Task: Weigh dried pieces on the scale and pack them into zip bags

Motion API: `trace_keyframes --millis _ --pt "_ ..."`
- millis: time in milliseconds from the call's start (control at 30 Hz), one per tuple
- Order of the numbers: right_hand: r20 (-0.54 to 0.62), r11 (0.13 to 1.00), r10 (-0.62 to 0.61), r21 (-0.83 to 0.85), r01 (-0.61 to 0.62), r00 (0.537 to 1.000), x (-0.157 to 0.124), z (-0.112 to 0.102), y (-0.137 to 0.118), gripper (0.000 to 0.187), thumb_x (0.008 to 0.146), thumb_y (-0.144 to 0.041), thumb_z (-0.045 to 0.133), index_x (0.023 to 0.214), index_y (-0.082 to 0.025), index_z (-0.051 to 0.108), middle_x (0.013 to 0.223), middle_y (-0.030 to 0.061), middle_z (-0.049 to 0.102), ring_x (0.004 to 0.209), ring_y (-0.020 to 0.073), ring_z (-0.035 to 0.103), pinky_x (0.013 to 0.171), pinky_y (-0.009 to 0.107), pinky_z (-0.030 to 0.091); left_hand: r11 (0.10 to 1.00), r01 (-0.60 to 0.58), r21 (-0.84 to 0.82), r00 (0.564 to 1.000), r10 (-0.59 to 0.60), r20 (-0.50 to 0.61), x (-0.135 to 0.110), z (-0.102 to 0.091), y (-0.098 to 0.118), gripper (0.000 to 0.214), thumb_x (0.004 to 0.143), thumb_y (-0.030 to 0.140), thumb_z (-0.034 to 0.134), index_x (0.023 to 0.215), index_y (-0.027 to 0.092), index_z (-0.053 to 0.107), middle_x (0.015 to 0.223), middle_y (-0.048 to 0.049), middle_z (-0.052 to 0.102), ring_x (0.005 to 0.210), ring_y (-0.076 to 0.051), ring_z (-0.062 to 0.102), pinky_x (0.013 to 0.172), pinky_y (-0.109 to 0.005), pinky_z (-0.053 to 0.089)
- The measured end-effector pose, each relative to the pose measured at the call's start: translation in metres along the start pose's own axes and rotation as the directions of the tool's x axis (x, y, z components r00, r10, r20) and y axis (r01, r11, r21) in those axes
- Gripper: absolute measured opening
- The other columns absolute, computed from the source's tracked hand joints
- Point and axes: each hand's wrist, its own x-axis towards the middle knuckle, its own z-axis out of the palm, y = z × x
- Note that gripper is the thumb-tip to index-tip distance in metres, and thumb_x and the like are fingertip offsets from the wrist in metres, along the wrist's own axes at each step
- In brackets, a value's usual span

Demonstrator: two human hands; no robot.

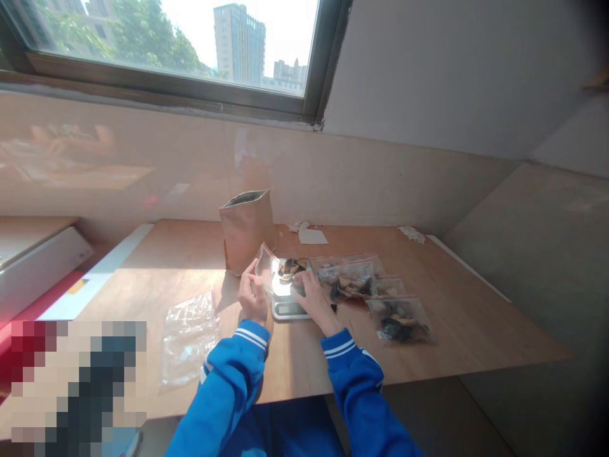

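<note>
Table (pixel 476 330): paper bag (pixel 245 231) stood open, back left; filled bags (pixel 402 324) lay right of the scale (pixel 280 292). Left hand (pixel 254 295) pinched a clear bag (pixel 265 265); right hand (pixel 311 295), grip I couldn't tell remotely, was at dried slices (pixel 288 269) on the scale.

A: What's past the left hand (pixel 254 292) and right hand (pixel 310 293)?
B: Near the back edge of the wooden tabletop (pixel 476 324), 1 rectangular piece of white paper (pixel 313 237), with a crumpled tissue (pixel 299 226) just beside it. A 2nd wad of tissue (pixel 412 235) lies beyond the right hand, well off to its right.
A: And higher up, beyond both?
B: Glossy wall tiles (pixel 380 174), then a dark-framed window (pixel 143 76) showing leafy trees (pixel 137 38) and 1 high-rise tower (pixel 239 41).
A: Far left of the left hand?
B: A white strip (pixel 95 273), a red surface (pixel 52 299), then a white-sided unit (pixel 42 263) with a wood-coloured top.
</note>
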Motion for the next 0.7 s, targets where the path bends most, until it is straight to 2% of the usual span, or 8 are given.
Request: trace_keyframes --millis 200,333,467,567,633,700 --pt "-0.063 0.995 0.034 0.100 -0.027 0.997 -0.002 -0.002 0.003 0.018 0.085 -0.019 0.053 0.101 -0.021 0.058 0.100 0.0050 0.057 0.094 0.0203 0.059 0.087 0.035 0.049 1.000 0.008 -0.006 1.000 -0.008 0.007 0.000 0.001 0.001 0.025 0.090 0.036 0.045 0.069 0.022 0.049 0.127 -0.0104 0.065 0.112 -0.025 0.062 0.092 -0.042 0.049" --pt "-0.137 0.956 0.169 0.263 -0.128 0.976 0.001 -0.003 0.005 0.013 0.085 -0.030 0.058 0.092 -0.020 0.061 0.097 0.0054 0.058 0.079 0.0175 0.060 0.073 0.030 0.052 0.999 0.027 -0.041 1.000 -0.027 -0.004 -0.001 0.002 -0.001 0.027 0.090 0.038 0.046 0.070 0.020 0.052 0.127 -0.0119 0.065 0.112 -0.026 0.062 0.094 -0.043 0.048" --pt "-0.157 0.854 0.348 0.460 -0.243 0.924 0.008 -0.005 0.000 0.020 0.079 -0.040 0.065 0.082 -0.019 0.063 0.093 0.0061 0.063 0.070 0.0167 0.060 0.062 0.029 0.052 0.998 0.045 -0.048 0.999 -0.045 -0.003 -0.001 0.003 -0.002 0.026 0.090 0.037 0.046 0.077 0.018 0.059 0.125 -0.0129 0.066 0.110 -0.026 0.062 0.097 -0.044 0.047" --pt "-0.119 0.701 0.461 0.657 -0.278 0.880 0.017 -0.004 -0.009 0.023 0.075 -0.041 0.067 0.079 -0.019 0.061 0.080 0.0040 0.066 0.068 0.0187 0.065 0.062 0.030 0.054 0.998 0.048 -0.048 0.999 -0.048 0.002 0.000 0.004 -0.001 0.025 0.089 0.035 0.047 0.078 0.018 0.061 0.124 -0.0125 0.066 0.111 -0.025 0.062 0.098 -0.043 0.046" --pt "-0.118 0.637 0.474 0.730 -0.247 0.872 0.025 -0.004 -0.018 0.019 0.074 -0.037 0.067 0.078 -0.019 0.060 0.074 0.0027 0.066 0.071 0.0195 0.067 0.066 0.031 0.055 0.998 0.036 -0.041 0.999 -0.036 0.002 0.000 0.004 0.000 0.024 0.089 0.034 0.047 0.075 0.018 0.058 0.124 -0.0128 0.066 0.113 -0.025 0.061 0.098 -0.044 0.046" --pt "-0.153 0.636 0.437 0.749 -0.184 0.886 0.032 -0.006 -0.031 0.013 0.074 -0.031 0.065 0.078 -0.019 0.060 0.074 0.0025 0.066 0.074 0.0186 0.067 0.071 0.031 0.055 0.999 0.023 -0.033 1.000 -0.023 0.003 0.000 0.004 0.000 0.025 0.090 0.033 0.046 0.071 0.019 0.054 0.125 -0.0131 0.066 0.115 -0.026 0.060 0.098 -0.045 0.045"
